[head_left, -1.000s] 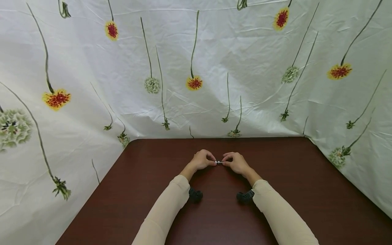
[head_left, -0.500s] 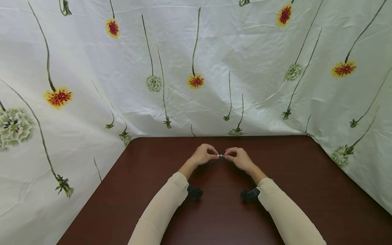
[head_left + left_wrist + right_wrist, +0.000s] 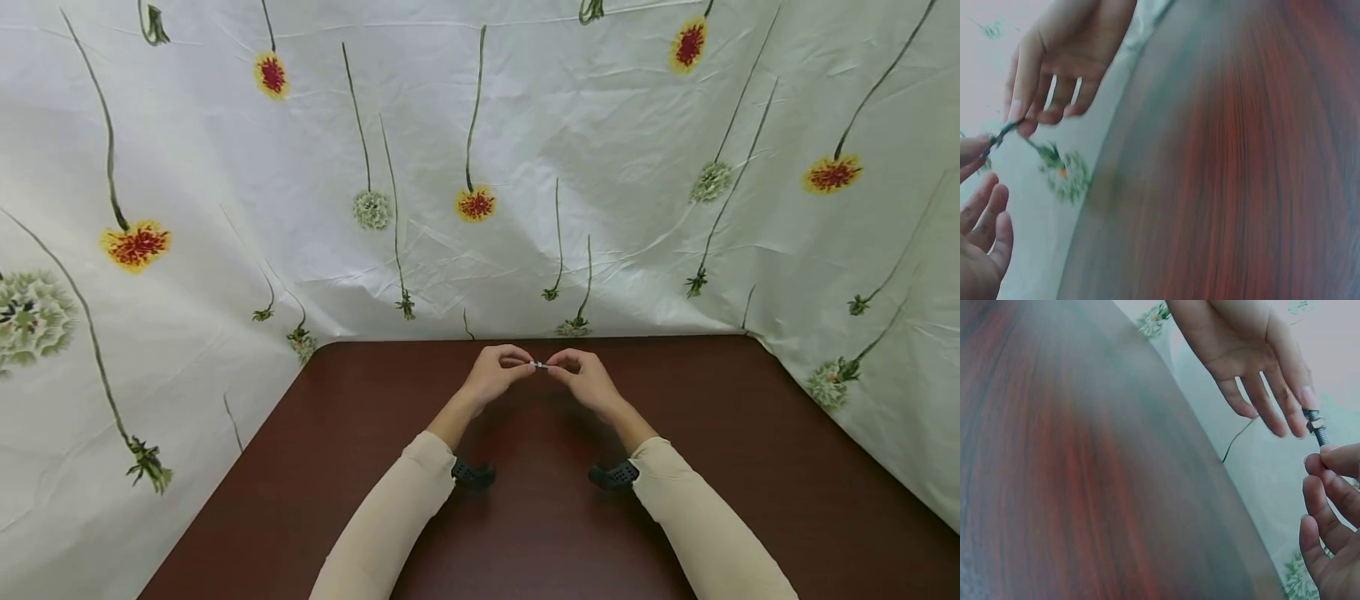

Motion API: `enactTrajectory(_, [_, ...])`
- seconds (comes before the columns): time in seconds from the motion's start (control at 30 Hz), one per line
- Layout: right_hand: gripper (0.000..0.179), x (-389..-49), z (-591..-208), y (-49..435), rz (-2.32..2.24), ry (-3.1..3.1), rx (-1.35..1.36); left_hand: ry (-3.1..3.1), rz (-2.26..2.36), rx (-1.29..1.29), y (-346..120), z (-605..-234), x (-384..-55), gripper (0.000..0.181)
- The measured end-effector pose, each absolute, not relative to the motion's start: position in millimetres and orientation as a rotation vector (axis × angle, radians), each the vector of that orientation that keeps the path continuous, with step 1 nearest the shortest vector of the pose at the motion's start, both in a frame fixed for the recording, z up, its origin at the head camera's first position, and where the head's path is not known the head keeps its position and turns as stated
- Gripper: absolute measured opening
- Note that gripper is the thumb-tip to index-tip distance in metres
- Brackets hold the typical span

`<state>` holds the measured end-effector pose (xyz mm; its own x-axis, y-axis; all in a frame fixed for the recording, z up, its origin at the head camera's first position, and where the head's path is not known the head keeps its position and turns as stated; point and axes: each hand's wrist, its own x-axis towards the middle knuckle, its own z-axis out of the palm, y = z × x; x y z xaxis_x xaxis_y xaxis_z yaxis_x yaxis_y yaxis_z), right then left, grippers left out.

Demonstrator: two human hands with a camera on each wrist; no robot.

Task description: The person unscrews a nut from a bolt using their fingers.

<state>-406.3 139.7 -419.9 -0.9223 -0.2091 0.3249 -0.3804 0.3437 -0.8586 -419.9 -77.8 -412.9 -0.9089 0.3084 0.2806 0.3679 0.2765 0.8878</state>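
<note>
Between my two hands lies a small dark metal bolt (image 3: 1320,434) with a nut (image 3: 1316,424) on its thread. My left hand (image 3: 491,375) pinches one end between thumb and index finger, the nut right beside those fingertips. The other end is pinched by the thumb and index finger of my right hand (image 3: 588,383). In the right wrist view the thread shows between the nut and my right fingertips. The remaining fingers of both hands are loosely bent, off the bolt. My left fingertips hide the bolt's end there.
A dark red-brown wooden table (image 3: 540,517) lies beneath the hands. White cloth (image 3: 420,267) printed with flowers hangs behind and beside it. A dark wrist camera (image 3: 474,476) sits at the left cuff, another wrist camera (image 3: 613,476) at the right cuff.
Both hands have moved up in the head view, toward the table's far edge, carrying the bolt along. The bolt now slants slightly down toward the right. Both hands keep their pinch.
</note>
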Motion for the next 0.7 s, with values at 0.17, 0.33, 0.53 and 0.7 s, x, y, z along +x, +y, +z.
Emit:
enactTrajectory(0.17, [0.01, -403, -411, 137, 1.688, -2.351, 0.548, -2.284, -1.849, -0.646, -72, -408, -412, 0.019])
enactTrajectory(0.33, [0.013, -398, -401, 136, 1.759, -2.259, 0.57, -2.195, -1.885, -0.665, -69, -402, -407, 0.02])
enactTrajectory(0.53, [0.017, -392, -396, 130, 1.809, -2.207, 0.551, -2.167, -1.84, -0.673, -70, -402, -399, 0.019])
enactTrajectory(0.7, [0.02, -388, -395, 126, 1.857, -2.177, 0.512, -2.149, -1.82, -0.687, -71, -403, -399, 0.018])
